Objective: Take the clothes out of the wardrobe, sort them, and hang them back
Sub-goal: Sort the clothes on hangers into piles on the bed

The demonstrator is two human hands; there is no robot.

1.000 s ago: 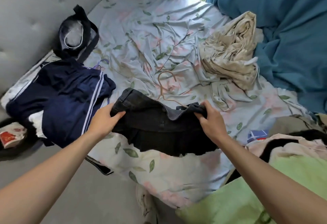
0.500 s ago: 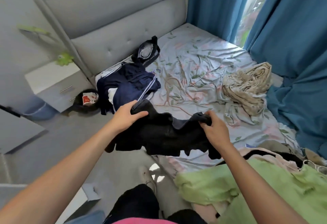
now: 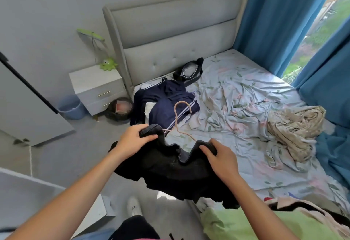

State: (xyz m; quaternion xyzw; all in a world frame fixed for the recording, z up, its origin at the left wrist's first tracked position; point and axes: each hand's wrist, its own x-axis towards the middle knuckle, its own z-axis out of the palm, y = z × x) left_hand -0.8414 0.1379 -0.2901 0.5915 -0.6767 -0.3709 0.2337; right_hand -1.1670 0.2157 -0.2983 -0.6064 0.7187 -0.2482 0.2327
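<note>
While it hangs clear of the bed, the black pleated fabric skirt is stretched by its waistband between both hands, apparently to keep it seated on the thin pinkish-beige clothes hanger whose hook rises above it. The left hand grips one waistband end with curled fingers; the right hand pinches the other end. Beyond them, a navy garment with white stripes lies on the floral-sheeted bed, well apart from a crumpled beige cloth. A light green garment lies nearest the person.
</note>
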